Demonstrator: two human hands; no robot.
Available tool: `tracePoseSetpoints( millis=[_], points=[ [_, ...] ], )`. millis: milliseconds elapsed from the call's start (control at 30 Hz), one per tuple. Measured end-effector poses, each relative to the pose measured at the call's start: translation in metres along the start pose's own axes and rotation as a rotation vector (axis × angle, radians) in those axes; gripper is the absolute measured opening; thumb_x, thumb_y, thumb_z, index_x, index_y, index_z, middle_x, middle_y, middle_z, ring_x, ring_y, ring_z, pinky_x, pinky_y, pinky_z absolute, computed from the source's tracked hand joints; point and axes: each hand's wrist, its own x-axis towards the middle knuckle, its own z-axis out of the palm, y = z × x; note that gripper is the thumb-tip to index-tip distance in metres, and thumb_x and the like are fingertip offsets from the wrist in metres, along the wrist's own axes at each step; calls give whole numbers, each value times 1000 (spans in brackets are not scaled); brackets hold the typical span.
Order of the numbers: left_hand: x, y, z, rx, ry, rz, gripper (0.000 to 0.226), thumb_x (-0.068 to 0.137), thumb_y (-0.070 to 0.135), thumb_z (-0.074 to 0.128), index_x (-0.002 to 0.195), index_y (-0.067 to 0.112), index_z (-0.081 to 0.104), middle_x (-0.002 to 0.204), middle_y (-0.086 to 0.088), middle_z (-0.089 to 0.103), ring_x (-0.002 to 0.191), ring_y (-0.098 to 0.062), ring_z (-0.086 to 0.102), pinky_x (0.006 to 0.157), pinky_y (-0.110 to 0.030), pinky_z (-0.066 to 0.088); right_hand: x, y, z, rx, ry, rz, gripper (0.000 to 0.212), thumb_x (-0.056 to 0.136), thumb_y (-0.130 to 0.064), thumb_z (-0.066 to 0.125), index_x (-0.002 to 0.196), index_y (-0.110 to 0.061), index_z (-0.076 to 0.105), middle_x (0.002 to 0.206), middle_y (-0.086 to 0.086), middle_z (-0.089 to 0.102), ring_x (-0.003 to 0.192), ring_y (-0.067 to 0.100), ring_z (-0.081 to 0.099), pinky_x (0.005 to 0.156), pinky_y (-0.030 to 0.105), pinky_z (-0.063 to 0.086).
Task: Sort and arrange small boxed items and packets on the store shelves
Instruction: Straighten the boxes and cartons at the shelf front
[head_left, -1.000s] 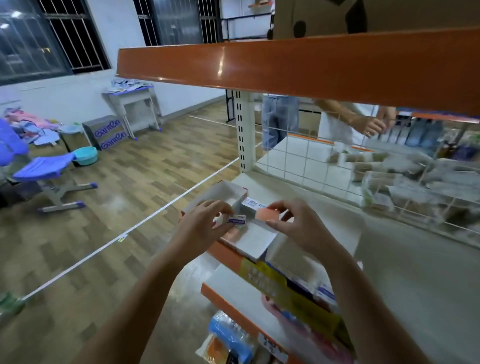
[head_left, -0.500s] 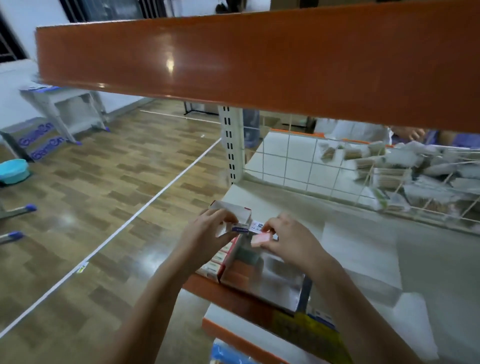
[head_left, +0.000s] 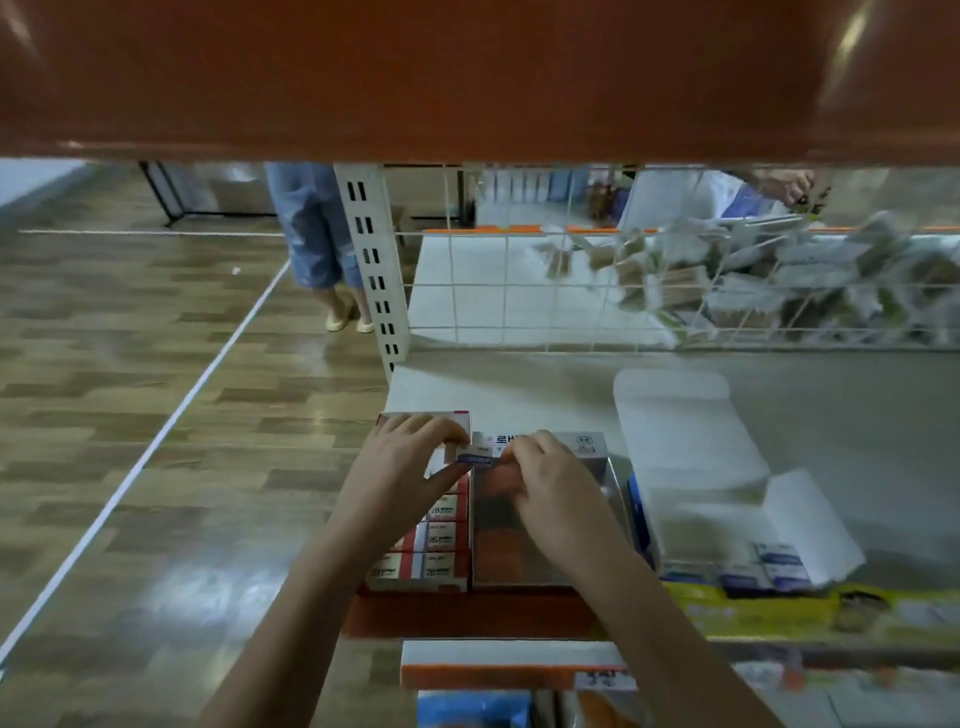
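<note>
Both my hands meet over the near left end of a grey shelf (head_left: 571, 384). My left hand (head_left: 402, 465) and my right hand (head_left: 550, 486) together pinch a small white box with a blue label (head_left: 475, 457), one at each end. Under my left hand lies a row of red-and-white boxes (head_left: 439, 540) in an open carton. Below my right hand sits a larger shiny box (head_left: 540, 540) with printed text on its far end.
An open white carton (head_left: 691, 467) with small blue-labelled boxes (head_left: 779, 566) lies to the right. A wire grid (head_left: 519, 291) backs the shelf, with packets (head_left: 779, 280) beyond it. An orange shelf edge (head_left: 467, 78) hangs overhead. A person stands (head_left: 317, 234) on the wooden floor behind.
My view has dropped under the upper shelf and closer in. Both hands kept pinching the small box and brought it over the boxes on the shelf.
</note>
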Motion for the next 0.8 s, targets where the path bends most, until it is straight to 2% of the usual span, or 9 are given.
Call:
tracePoseSetpoints(
  millis=[133, 267, 433, 567, 667, 800],
  points=[
    [-1, -4, -2, 16, -12, 22, 23, 84, 35, 65, 105, 25, 63, 111, 9, 64, 108, -15, 52, 87, -26, 38, -3, -5, 11, 38, 51, 77, 33, 87, -1, 55, 116, -15, 51, 124, -3, 46, 105, 14, 53, 89, 25, 46],
    [-2, -7, -4, -17, -23, 37, 21, 84, 33, 65, 103, 26, 61, 108, 11, 63, 104, -13, 53, 84, -26, 39, -5, -1, 15, 117, 91, 116, 25, 89, -9, 58, 113, -17, 57, 120, -6, 43, 93, 4, 50, 83, 14, 43],
    [-4, -9, -6, -51, -30, 42, 20, 82, 39, 59, 98, 28, 60, 103, 15, 60, 101, -12, 54, 83, -28, 42, -6, 5, 15, 124, 41, 124, 30, 93, -13, 53, 121, -20, 60, 120, -5, 52, 107, 6, 50, 89, 11, 34],
    [-3, -7, -10, -58, -26, 42, 18, 83, 36, 63, 99, 28, 61, 98, 22, 52, 97, -9, 53, 80, -26, 39, -6, 6, 13, 90, 10, 96, 29, 95, -15, 50, 121, -20, 61, 117, -4, 54, 105, 6, 51, 89, 12, 36],
    [1, 2, -13, -68, -27, 57, 19, 84, 36, 64, 101, 27, 62, 99, 16, 59, 95, -10, 53, 79, -26, 39, -7, 4, 5, 63, -18, 92, 29, 95, -14, 50, 121, -21, 60, 120, -5, 53, 108, 9, 52, 93, 19, 41],
    [14, 27, -15, -89, -22, 105, 18, 85, 37, 62, 101, 29, 61, 95, 21, 53, 92, -5, 46, 73, -20, 33, -13, 8, -32, 28, 32, 58, 26, 95, -21, 50, 119, -21, 61, 114, -4, 57, 102, 11, 54, 85, 18, 38]
  ],
)
